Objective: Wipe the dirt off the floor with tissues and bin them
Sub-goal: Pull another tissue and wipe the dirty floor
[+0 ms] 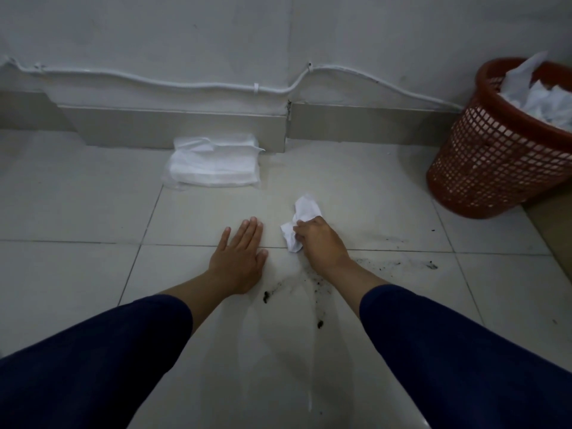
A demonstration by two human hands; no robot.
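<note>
Both forearms reached forward from the bottom of the view in dark blue sleeves, pushed up short of the wrists. The floor was pale square tile with thin grout lines.

Dirt: black specks and smears lay on the tile between the two forearms, nearest the camera. A faint streaked trail ran from there up toward the right wrist. A further scatter of specks lay to the right of the right wrist, along the grout line.

Left hand: lay flat, palm down on the tile, fingers straight and together, holding nothing.

Right hand: fingers curled down over a crumpled white tissue, pressing it to the tile. The tissue stuck out beyond the fingertips on the far side and to the left of the knuckles. It sat just beyond the dirt, near the left hand's fingertips but apart from them.

Further out, an opened pack of tissues in clear wrap lay on the floor, touching the grey skirting.

Far right: a red mesh bin stood on the floor near the wall, holding crumpled white tissues that rose above its rim.

A white cable was clipped along the wall above the skirting.
</note>
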